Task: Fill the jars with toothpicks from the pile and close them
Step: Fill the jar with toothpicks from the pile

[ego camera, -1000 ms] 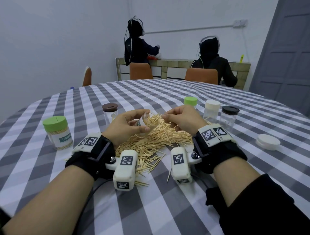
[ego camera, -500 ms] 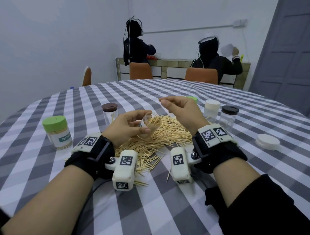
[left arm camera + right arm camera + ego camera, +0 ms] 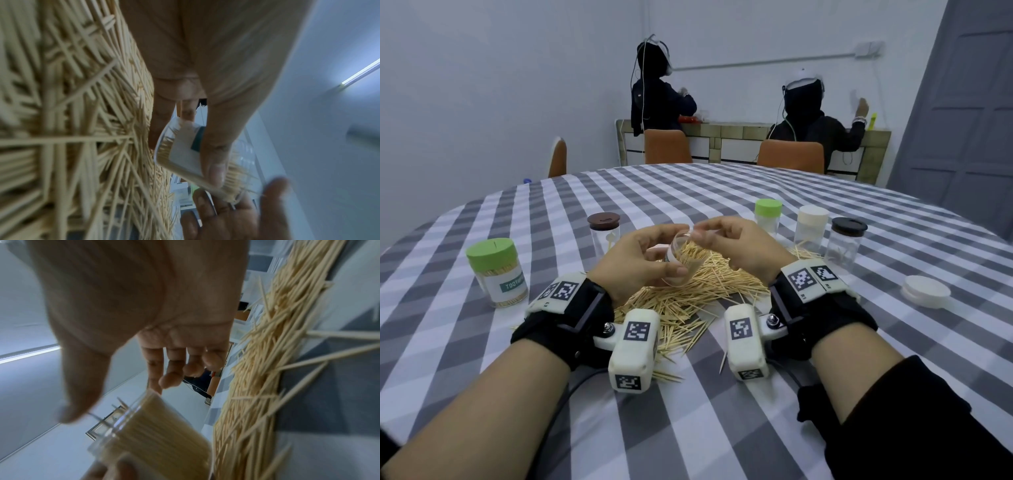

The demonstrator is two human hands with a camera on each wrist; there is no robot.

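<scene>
My left hand [image 3: 647, 260] grips a clear, open jar [image 3: 688, 257] above the toothpick pile [image 3: 688, 301], tilted with its mouth up and to the right. The jar is mostly full of toothpicks, and a few tips stick out past the rim [image 3: 121, 402]. In the left wrist view my thumb [image 3: 213, 164] lies across the jar's white label [image 3: 185, 152]. My right hand [image 3: 736, 246] is at the jar's mouth with loosely curled fingers [image 3: 170, 371]; thumb and fingers are apart and I see nothing between them.
On the checked table [image 3: 722, 192] a full green-lidded jar [image 3: 498, 270] stands at the left and a brown-lidded jar [image 3: 604, 233] behind my left hand. Green-lidded [image 3: 767, 216], white-lidded [image 3: 812, 226] and dark-lidded [image 3: 847, 243] jars stand at the right. A loose white lid [image 3: 926, 291] lies further right.
My right hand rose from the pile and has come over to the jar's mouth. My left hand has lifted the jar a little and turned it more upright.
</scene>
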